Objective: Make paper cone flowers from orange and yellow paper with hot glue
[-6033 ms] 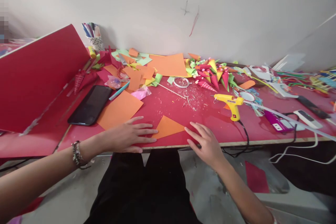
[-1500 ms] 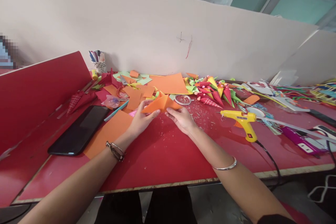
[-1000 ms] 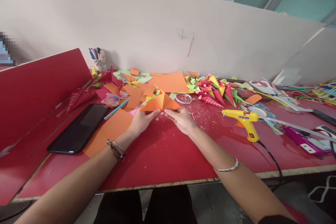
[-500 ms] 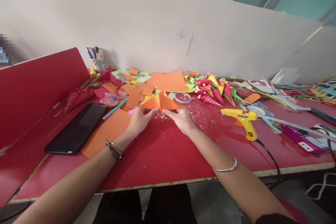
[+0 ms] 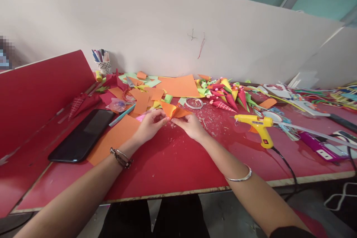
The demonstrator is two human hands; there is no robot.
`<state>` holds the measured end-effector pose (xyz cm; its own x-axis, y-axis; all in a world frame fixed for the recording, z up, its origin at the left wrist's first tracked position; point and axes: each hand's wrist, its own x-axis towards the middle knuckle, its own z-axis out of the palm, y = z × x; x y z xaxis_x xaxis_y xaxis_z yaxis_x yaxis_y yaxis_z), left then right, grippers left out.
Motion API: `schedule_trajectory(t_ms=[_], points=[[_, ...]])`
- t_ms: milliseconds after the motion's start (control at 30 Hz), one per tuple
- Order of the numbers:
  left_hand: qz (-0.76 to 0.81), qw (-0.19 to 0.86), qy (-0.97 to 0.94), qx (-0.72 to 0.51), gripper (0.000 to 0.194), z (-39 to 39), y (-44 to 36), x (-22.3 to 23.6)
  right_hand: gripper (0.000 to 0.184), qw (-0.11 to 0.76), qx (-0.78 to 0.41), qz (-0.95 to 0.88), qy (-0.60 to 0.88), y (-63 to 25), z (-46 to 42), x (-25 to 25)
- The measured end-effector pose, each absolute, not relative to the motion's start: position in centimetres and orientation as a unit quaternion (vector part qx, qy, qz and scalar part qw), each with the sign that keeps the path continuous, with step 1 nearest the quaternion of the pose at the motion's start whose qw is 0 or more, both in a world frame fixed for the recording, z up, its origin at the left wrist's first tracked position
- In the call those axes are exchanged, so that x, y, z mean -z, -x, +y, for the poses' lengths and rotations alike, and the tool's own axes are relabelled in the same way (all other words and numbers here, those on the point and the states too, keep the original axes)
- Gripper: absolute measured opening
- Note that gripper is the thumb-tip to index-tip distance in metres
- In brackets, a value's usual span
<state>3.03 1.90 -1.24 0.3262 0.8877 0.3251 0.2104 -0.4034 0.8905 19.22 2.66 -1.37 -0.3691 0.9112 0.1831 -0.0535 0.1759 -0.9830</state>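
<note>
An orange folded paper is held up between my two hands, just above the red table. My left hand pinches its left lower edge, with thumb and fingers closed. At its right side my right hand grips the paper the same way, the thumbs nearly meeting in the middle. The left part of the paper curls upward, and the right part lies lower over my right fingers. Close behind the hands are orange paper pieces and a roll of clear tape.
A yellow glue gun lies to the right with its cord running off the front edge. At left are a black phone and an orange sheet. Several paper cones lie at the back, and a pen cup stands by the wall.
The paper's left wing, spread flat before, is now curled in toward the middle. My left fingers have moved slightly up and inward with it.
</note>
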Motion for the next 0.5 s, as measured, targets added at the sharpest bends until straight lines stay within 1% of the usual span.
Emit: schedule_trajectory(t_ms=[233,367,500], points=[[0.371,0.445,-0.677,-0.454,0.018,1.61,-3.59,1.02,0.014,0.461,-0.516,-0.641,0.331,-18.92,2.60,1.47],[0.366,0.461,-0.668,-0.456,0.018,1.57,-3.66,1.01,0.015,0.457,-0.503,-0.653,0.334,-18.85,2.56,1.57],[0.403,0.461,-0.655,-0.443,0.020,1.50,-3.40,1.07,0.014,0.451,-0.467,-0.679,0.343,-19.02,2.70,1.75]])
